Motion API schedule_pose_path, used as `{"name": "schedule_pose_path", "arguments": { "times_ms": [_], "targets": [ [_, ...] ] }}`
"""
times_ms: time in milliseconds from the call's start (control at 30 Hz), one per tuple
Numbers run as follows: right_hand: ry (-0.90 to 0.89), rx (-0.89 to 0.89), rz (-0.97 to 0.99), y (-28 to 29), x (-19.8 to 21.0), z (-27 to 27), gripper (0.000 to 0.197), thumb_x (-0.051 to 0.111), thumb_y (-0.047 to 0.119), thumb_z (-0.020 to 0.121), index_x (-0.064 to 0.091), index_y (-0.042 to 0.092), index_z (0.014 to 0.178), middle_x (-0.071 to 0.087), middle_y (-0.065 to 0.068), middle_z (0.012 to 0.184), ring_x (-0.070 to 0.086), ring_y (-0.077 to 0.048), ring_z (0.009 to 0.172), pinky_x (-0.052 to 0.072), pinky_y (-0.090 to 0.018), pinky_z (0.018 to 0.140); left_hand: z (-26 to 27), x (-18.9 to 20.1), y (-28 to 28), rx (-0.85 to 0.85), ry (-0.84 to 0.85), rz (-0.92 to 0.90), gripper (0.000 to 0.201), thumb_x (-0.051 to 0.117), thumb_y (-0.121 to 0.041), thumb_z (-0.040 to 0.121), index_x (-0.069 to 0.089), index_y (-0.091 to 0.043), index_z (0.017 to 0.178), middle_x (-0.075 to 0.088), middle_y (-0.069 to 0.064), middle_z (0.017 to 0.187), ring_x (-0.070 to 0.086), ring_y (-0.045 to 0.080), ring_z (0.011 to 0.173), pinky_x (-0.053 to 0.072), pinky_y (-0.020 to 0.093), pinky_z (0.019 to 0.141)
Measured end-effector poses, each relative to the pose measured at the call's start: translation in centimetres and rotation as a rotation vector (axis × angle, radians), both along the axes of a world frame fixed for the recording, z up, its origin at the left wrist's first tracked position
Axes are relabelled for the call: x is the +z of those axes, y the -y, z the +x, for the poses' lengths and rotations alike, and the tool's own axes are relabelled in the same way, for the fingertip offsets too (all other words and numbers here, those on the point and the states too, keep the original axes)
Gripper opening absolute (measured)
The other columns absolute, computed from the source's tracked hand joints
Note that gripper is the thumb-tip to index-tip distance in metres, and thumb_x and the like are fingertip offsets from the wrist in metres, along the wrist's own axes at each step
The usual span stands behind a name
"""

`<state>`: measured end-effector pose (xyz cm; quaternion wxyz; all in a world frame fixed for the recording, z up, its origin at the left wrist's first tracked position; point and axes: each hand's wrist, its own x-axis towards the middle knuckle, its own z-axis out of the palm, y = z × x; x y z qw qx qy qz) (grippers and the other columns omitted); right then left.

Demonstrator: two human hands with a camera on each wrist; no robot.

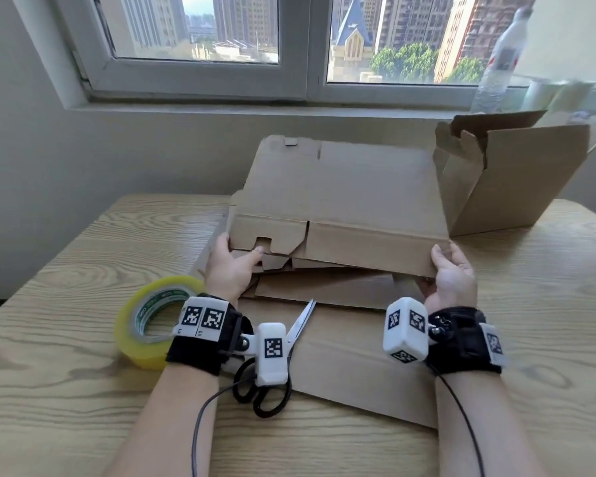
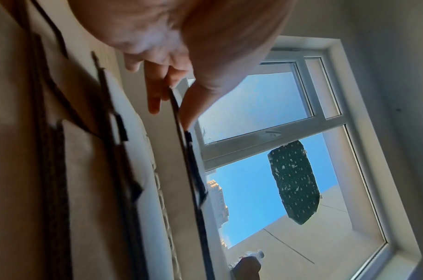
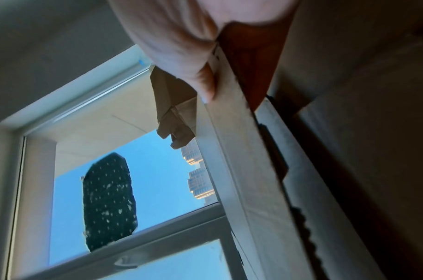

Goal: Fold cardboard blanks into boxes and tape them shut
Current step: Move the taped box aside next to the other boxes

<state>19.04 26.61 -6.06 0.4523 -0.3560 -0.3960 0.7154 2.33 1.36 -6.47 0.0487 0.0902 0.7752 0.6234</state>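
Above the wooden table [image 1: 66, 390], a flat cardboard blank [image 1: 341, 197] is lifted at its near edge. The left hand [image 1: 229, 268] pinches its left corner, thumb on top; the right hand [image 1: 453, 277] grips the right corner, fingers beneath.

Green print on tape roll [image 1: 154, 321] core: too blurred to read. Wrist markers [image 1: 202, 317]: square codes only.

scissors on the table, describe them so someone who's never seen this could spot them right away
Start at the wooden table and find the yellow tape roll at its near left. Just right of it, by the left hand's wrist, the scissors lie on a flat cardboard blank, blades pointing away. They are the only metal thing there, with black loop handles partly hidden by the wrist camera.
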Motion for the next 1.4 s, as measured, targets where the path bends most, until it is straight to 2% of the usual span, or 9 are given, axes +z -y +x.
{"name": "schedule_pose_path", "arguments": {
  "times_ms": [133,267,467,567,667,733,933,1133,1400],
  "targets": [
    [0.18,0.031,0.05,0.1,-1.3,-0.7,0.018,0.061,0.005,0.093,0.069,0.011,0.108,0.07,-0.013,0.111,0.066,-0.031,0.108,0.054,-0.05,0.096,0.4,0.8,0.6,0.053,-0.007,0.039,0.046,0.076,-0.027,0.077,0.059,-0.011,0.117,0.067,0.008,0.116,0.061,0.026,0.111,0.046,0.047,0.103],
    [0.44,0.011,0.175,-0.3,-2.8,-1.2,0.017,0.063,0.009,0.087,0.067,0.019,0.075,0.071,-0.008,0.091,0.067,-0.036,0.1,0.054,-0.053,0.092,0.4,0.5,0.5,0.043,0.078,0.022,0.064,0.076,-0.028,0.064,0.058,-0.004,0.121,0.067,0.012,0.115,0.062,0.03,0.11,0.047,0.046,0.102],
    [0.759,-0.025,0.482,0.3,-1.4,-0.2,0.057,0.065,0.008,0.086,0.051,0.008,0.141,0.059,-0.014,0.133,0.052,-0.032,0.126,0.039,-0.035,0.105,-0.9,-0.9,0.1,-0.02,0.164,-0.071,0.08,0.071,-0.054,0.046,0.062,-0.015,0.116,0.067,0.002,0.117,0.056,0.029,0.119,0.041,0.048,0.107],
    [0.814,0.123,0.581,0.3,-1.1,-0.4,0.057,0.065,0.03,0.084,0.055,0.012,0.138,0.056,-0.013,0.138,0.051,-0.033,0.126,0.04,-0.043,0.107,-0.9,-1.0,0.0,-0.081,0.202,-0.117,0.066,0.075,-0.056,0.049,0.067,-0.019,0.103,0.068,0.002,0.114,0.054,0.03,0.123,0.042,0.046,0.107],
    [0.986,0.199,0.559,0.3,-0.8,-0.4,0.051,0.06,0.04,0.09,0.055,0.017,0.135,0.056,-0.009,0.137,0.048,-0.034,0.128,0.035,-0.047,0.108,0.4,0.2,0.1,-0.112,0.193,-0.221,0.098,0.073,-0.059,0.054,0.05,-0.012,0.137,0.051,0.011,0.141,0.036,0.031,0.138,0.029,0.044,0.115],
    [1.086,0.232,0.571,0.4,-0.5,-0.3,0.048,0.055,0.05,0.089,0.058,0.017,0.123,0.056,-0.009,0.134,0.044,-0.035,0.128,0.031,-0.051,0.108,1.2,1.0,0.0,-0.142,0.172,-0.331,0.093,0.075,-0.053,0.072,0.038,-0.011,0.146,0.039,0.01,0.15,0.022,0.03,0.143,0.02,0.038,0.116],
    [1.16,0.428,0.804,3.5,1.5,-1.0,0.093,0.067,0.058,0.083,0.017,0.03,0.157,-0.002,-0.001,0.166,-0.011,-0.026,0.152,-0.003,-0.058,0.118,1.6,1.4,-0.3,-0.199,0.116,-0.463,0.089,0.075,-0.044,0.081,0.029,-0.021,0.153,0.03,0.008,0.156,0.011,0.029,0.146,0.014,0.033,0.116],
    [1.291,0.796,0.945,8.7,2.0,-5.4,0.114,0.081,0.047,0.074,0.004,0.035,0.158,-0.008,-0.003,0.166,-0.014,-0.028,0.152,-0.008,-0.053,0.119,1.1,1.6,-0.3,-0.201,0.157,-0.401,0.125,0.072,-0.057,0.04,0.029,-0.022,0.152,0.036,0.007,0.154,0.025,0.027,0.144,0.023,0.042,0.119],
    [1.336,0.723,1.054,8.5,1.9,-5.2,0.084,0.068,0.058,0.083,0.027,0.035,0.153,0.015,0.002,0.164,0.012,-0.025,0.15,0.014,-0.043,0.118,1.8,2.4,-1.0,-0.141,0.085,-0.58,0.09,0.078,-0.038,0.079,0.027,-0.025,0.152,0.027,0.013,0.152,0.019,0.033,0.141,0.02,0.039,0.116]
  ]
}}
